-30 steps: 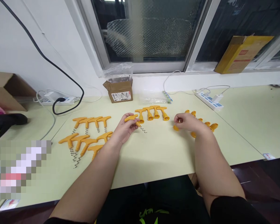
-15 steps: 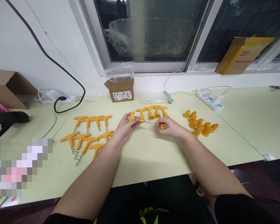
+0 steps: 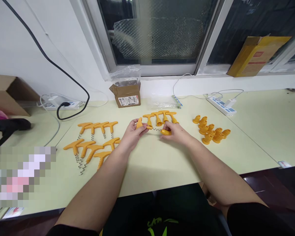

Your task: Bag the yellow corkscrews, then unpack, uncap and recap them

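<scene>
My left hand (image 3: 135,133) is closed round the yellow T-shaped handle of a corkscrew (image 3: 139,123), whose metal spiral points right. Between the fingers of my right hand (image 3: 175,132) is a yellow plastic sleeve (image 3: 166,132), lying sideways in line with the spiral, its near end at the spiral's tip. Just behind my hands stand several handles fitted with sleeves (image 3: 158,118). To the left lie two rows of corkscrews (image 3: 93,148) with bare spirals, partly hidden by my left arm. A group of loose yellow sleeves (image 3: 210,130) stands to the right of my right hand.
A small open carton (image 3: 128,95) and clear plastic film (image 3: 159,102) lie at the back by the window. Power strips stand at the right (image 3: 220,105) and left, with a black cable (image 3: 71,116). A black object (image 3: 12,124) juts in from the left.
My right hand has turned the sleeve sideways and brought it left to the tip of the spiral. My left hand keeps hold of the corkscrew, almost unmoved.
</scene>
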{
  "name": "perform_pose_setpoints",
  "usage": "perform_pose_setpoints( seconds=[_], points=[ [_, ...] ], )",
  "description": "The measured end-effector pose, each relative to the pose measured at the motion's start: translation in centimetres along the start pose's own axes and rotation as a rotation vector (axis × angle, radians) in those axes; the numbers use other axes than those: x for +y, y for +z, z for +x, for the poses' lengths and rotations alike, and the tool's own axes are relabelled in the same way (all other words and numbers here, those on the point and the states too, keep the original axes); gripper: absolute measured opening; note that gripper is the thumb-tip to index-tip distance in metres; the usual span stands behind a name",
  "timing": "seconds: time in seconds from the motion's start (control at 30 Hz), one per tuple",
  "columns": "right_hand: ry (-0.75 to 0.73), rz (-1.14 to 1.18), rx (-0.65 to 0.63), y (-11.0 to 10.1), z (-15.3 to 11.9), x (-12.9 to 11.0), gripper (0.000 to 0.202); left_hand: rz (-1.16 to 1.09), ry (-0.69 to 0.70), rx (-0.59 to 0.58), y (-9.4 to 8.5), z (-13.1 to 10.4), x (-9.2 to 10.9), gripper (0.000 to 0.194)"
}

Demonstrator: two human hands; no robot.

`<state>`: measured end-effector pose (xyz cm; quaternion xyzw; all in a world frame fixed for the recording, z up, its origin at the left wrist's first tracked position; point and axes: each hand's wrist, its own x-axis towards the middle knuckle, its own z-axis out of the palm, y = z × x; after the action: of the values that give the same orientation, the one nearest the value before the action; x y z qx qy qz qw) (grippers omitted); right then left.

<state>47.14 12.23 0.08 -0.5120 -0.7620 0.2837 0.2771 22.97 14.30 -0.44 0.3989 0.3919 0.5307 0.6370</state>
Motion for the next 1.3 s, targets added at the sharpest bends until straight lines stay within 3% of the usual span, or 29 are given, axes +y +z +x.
perform_pose_setpoints(
  seconds=[0.13, 0.4, 0.5, 0.6, 0.77, 1.0, 1.3],
  points=[
    [-0.115, -0.015, 0.062, 0.1, 0.3, 0.2, 0.021, 0.021, -0.004, -0.049, 0.2, -0.2, -0.1, 0.047],
    [-0.221, 0.075, 0.139, 1.5, 0.5, 0.1, 0.029, 0.164, 0.007, -0.235, 0.7, -0.8, -1.3, 0.036],
    [-0.214, 0.1, 0.122, 1.6, 0.3, 0.0, 0.029, 0.227, 0.021, -0.188, 0.7, -0.8, -1.2, 0.037],
    [-0.145, 0.2, 0.083, 1.4, 0.1, 0.0, 0.026, 0.247, 0.036, -0.153, 0.6, -0.6, -0.9, 0.039],
    [0.03, 0.494, 0.015, 1.1, 0.3, 0.0, 0.034, 0.285, 0.108, -0.246, 0.3, -0.6, -0.6, 0.031],
    [0.134, 0.748, -0.022, 1.3, 0.8, 0.1, 0.044, 0.369, 0.187, -0.293, 0.3, -1.1, -0.2, 0.028],
    [0.515, 0.658, -0.139, 1.5, 0.7, -0.9, 0.042, 0.75, 0.522, -0.454, 1.3, -2.5, 0.3, 0.027]
  ],
)
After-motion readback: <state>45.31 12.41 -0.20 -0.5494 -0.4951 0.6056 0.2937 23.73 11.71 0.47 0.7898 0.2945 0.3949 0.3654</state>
